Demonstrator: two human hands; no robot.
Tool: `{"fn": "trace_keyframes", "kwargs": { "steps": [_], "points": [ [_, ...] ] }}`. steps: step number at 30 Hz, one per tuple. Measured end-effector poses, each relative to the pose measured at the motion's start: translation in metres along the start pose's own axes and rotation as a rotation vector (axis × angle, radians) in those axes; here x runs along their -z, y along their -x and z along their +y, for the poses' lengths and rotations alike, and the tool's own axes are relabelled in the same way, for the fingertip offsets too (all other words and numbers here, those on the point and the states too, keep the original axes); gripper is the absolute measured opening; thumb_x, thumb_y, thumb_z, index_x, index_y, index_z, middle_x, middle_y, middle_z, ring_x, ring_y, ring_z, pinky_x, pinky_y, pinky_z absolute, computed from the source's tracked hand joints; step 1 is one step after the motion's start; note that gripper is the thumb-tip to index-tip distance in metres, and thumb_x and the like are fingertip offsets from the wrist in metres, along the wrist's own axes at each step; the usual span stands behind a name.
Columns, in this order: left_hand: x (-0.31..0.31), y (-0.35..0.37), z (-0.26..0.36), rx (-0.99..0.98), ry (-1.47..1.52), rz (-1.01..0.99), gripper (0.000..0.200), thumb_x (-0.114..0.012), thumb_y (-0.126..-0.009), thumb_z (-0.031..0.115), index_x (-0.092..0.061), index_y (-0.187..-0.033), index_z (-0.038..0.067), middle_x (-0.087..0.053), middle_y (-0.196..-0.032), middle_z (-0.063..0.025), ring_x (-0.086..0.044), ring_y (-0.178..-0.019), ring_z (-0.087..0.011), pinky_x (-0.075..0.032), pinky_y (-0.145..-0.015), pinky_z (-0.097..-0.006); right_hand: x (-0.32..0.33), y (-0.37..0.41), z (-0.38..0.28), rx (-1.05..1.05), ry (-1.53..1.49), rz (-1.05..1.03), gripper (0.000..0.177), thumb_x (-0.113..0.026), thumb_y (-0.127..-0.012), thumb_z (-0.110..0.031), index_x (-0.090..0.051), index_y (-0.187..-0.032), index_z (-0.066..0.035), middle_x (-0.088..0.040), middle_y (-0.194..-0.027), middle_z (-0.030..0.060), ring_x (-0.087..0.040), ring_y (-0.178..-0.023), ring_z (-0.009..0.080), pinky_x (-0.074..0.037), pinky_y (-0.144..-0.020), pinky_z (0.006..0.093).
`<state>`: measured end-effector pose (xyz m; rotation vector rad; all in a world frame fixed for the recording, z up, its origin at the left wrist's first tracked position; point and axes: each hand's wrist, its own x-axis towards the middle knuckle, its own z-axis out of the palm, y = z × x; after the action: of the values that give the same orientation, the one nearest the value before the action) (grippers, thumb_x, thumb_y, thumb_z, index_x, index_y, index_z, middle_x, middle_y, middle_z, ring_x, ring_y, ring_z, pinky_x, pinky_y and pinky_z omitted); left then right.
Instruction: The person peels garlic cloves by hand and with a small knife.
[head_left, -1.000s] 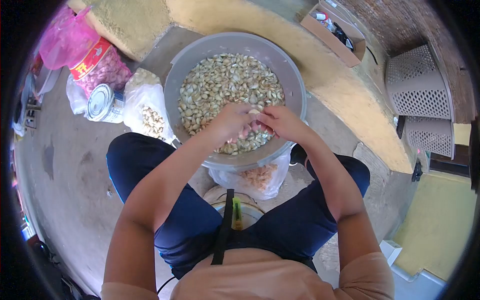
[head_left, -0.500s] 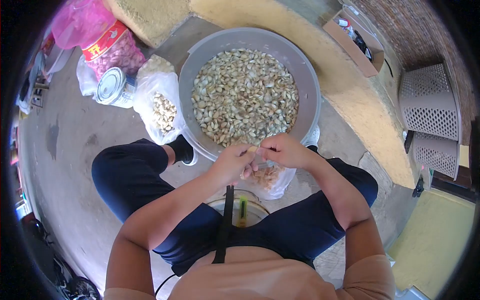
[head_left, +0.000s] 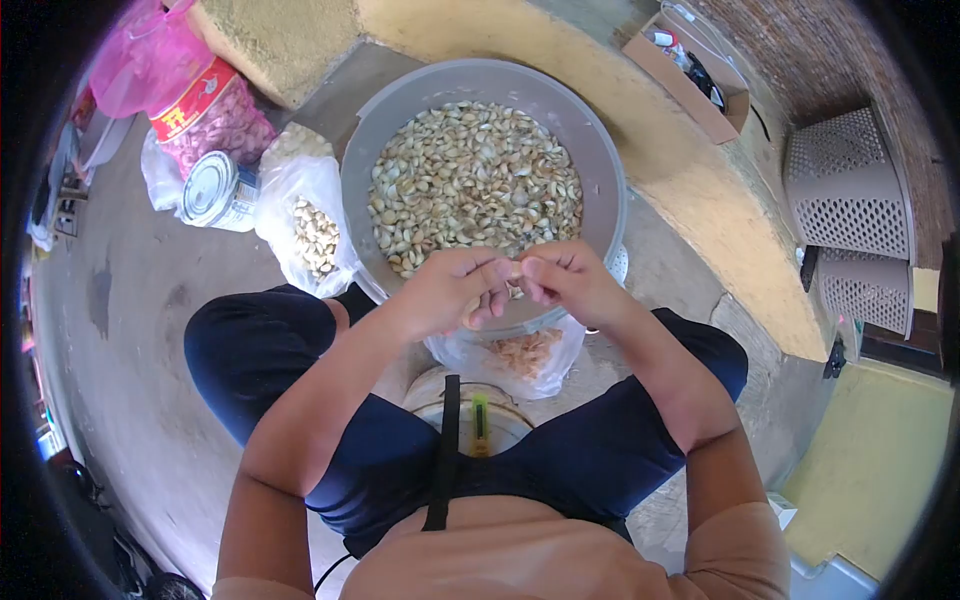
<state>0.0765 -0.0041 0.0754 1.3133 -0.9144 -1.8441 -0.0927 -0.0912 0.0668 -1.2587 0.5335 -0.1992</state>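
Observation:
Just over the near rim of a large grey tub (head_left: 354, 200), my two hands meet at the fingertips. The left hand (head_left: 455, 290) is closed, pinching a small pale garlic clove (head_left: 516, 270). Something tan shows under its lower fingers, too small to make out. Pressed against the same clove are the closed thumb and fingers of my right hand (head_left: 572, 282). Many garlic cloves (head_left: 470, 180) fill the tub's bottom, seemingly in water. Below my hands lies a clear plastic bag (head_left: 565, 365) with brownish garlic skins (head_left: 525, 350) in it.
Left of the tub stand a plastic bag of cloves (head_left: 316, 240), a metal can (head_left: 213, 190) and a pink mesh sack of garlic (head_left: 220, 125). A yellow-green cutter (head_left: 480, 425) lies on a bucket between my legs. Beyond the tub runs a yellow ledge (head_left: 690, 190) with a cardboard box (head_left: 680, 80).
My joined hands have moved up and forward, away from my body, and cover more of the tub's near edge. The skins in the bag show more fully. The view has shifted slightly.

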Motion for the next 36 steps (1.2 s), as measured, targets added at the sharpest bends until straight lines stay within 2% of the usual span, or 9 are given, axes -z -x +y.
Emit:
{"fn": "trace_keyframes", "kwargs": {
  "steps": [2,4,7,11,14,19,22,26,36],
  "points": [
    [0.000,-0.002,0.007,-0.033,-0.001,-0.024,0.029,-0.040,-0.089,0.031,-0.052,-0.096,0.005,-0.053,-0.067,-0.0031,-0.044,-0.047,-0.0054,-0.031,-0.032,-0.0174,0.005,-0.003,0.002,-0.029,-0.341,-0.017,0.029,-0.047,-0.086,-0.019,-0.050,-0.060,-0.006,-0.047,-0.054,-0.0009,-0.042,-0.048,0.0070,-0.029,-0.042,0.0207],
    [-0.001,-0.004,0.013,-0.089,0.044,-0.026,0.030,-0.040,-0.089,0.032,-0.052,-0.094,0.005,-0.053,-0.066,-0.0028,-0.044,-0.047,-0.0052,-0.032,-0.033,-0.0182,0.012,-0.002,-0.006,-0.016,-0.294,0.032,0.029,-0.046,-0.086,-0.021,-0.050,-0.062,-0.006,-0.047,-0.055,0.0000,-0.043,-0.047,0.0075,-0.031,-0.042,0.0195],
    [-0.006,-0.011,0.021,-0.109,-0.044,0.012,0.021,-0.044,-0.088,0.024,-0.055,-0.090,0.005,-0.052,-0.064,-0.0005,-0.045,-0.048,-0.0046,-0.034,-0.036,-0.0194,0.015,0.000,-0.026,-0.032,-0.101,0.131,0.025,-0.048,-0.086,-0.022,-0.051,-0.068,-0.005,-0.048,-0.056,0.0008,-0.044,-0.047,0.0075,-0.033,-0.043,0.0184],
    [-0.005,-0.022,0.021,-0.268,-0.208,0.188,0.019,-0.049,-0.085,0.015,-0.053,-0.099,0.003,-0.054,-0.065,-0.0041,-0.050,-0.053,-0.0086,-0.040,-0.046,-0.0223,0.023,0.002,-0.031,0.041,0.178,0.178,0.013,-0.053,-0.084,-0.017,-0.051,-0.084,-0.004,-0.051,-0.063,0.0024,-0.049,-0.052,0.0083,-0.039,-0.045,0.0197],
    [-0.010,-0.023,0.029,-0.374,-0.433,0.294,0.025,-0.051,-0.081,0.010,-0.050,-0.105,0.002,-0.056,-0.069,-0.0109,-0.055,-0.058,-0.0176,-0.043,-0.054,-0.0283,0.011,-0.005,-0.029,0.182,0.003,0.228,0.017,-0.055,-0.082,-0.011,-0.048,-0.095,-0.003,-0.053,-0.071,0.0036,-0.052,-0.058,0.0093,-0.043,-0.048,0.0216],
    [-0.017,-0.030,0.031,-0.588,-0.734,0.394,0.032,-0.051,-0.077,0.007,-0.049,-0.109,0.001,-0.057,-0.080,-0.0199,-0.056,-0.067,-0.0305,-0.043,-0.062,-0.0360,0.019,-0.009,-0.031,0.092,-0.159,0.285,0.021,-0.053,-0.083,-0.009,-0.046,-0.100,-0.001,-0.054,-0.075,0.0044,-0.053,-0.061,0.0093,-0.046,-0.050,0.0222],
    [-0.016,-0.033,0.032,-0.589,-0.687,0.442,0.030,-0.051,-0.077,0.006,-0.051,-0.108,0.003,-0.055,-0.073,-0.0165,-0.054,-0.061,-0.0234,-0.043,-0.058,-0.0302,0.021,-0.009,-0.033,0.100,-0.145,0.309,0.021,-0.053,-0.082,-0.007,-0.048,-0.101,0.000,-0.055,-0.074,0.0039,-0.052,-0.059,0.0085,-0.045,-0.050,0.0210],
    [-0.009,-0.035,0.032,-0.579,-0.709,0.470,0.025,-0.052,-0.076,0.006,-0.054,-0.100,0.000,-0.056,-0.073,-0.0164,-0.055,-0.063,-0.0244,-0.044,-0.058,-0.0313,0.015,-0.011,-0.031,0.188,-0.028,0.425,0.020,-0.054,-0.081,-0.005,-0.050,-0.100,0.001,-0.054,-0.070,0.0028,-0.052,-0.056,0.0073,-0.045,-0.051,0.0197],
    [-0.004,-0.045,0.020,-0.591,-0.912,0.560,0.012,-0.055,-0.070,0.010,-0.054,-0.079,0.002,-0.057,-0.073,-0.0129,-0.057,-0.065,-0.0285,-0.045,-0.059,-0.0367,0.007,-0.016,-0.022,0.162,0.239,0.412,0.022,-0.055,-0.080,-0.006,-0.053,-0.101,0.002,-0.056,-0.072,0.0026,-0.051,-0.055,0.0057,-0.043,-0.050,0.0192]
  ]
}}
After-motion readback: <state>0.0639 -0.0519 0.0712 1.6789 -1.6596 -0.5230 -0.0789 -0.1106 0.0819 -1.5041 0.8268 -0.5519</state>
